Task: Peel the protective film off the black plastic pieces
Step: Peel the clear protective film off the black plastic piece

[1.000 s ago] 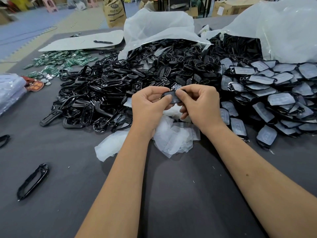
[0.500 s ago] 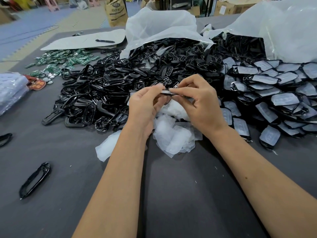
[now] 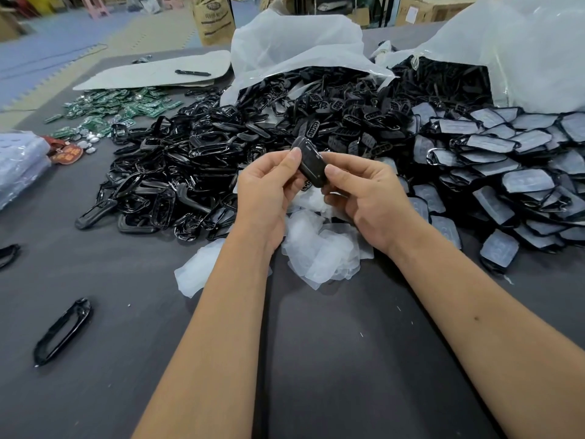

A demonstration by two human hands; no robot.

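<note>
A factory assembly floor: heaped black plastic pieces (image 3: 196, 172) cover the bench (image 3: 316, 359); green circuit boards (image 3: 126, 106), cartons (image 3: 427, 9) upper right.

Bare grey table (image 3: 332, 359) fills the lower part of the frame between and beside the forearms, broken only by a lone black frame (image 3: 63, 331) at lower left and another black part (image 3: 8, 253) at the left edge. Straight ahead at centre the way is blocked by crumpled peeled film (image 3: 319, 248), with the heap of black frames (image 3: 177, 172) spreading to centre left and the film-covered pieces (image 3: 512, 172) crowding the right side. Behind them, two open plastic bags (image 3: 297, 42) wall off the upper middle and upper right, while green circuit boards (image 3: 117, 106) and a clear packet stack (image 3: 19, 166) occupy the left.
</note>
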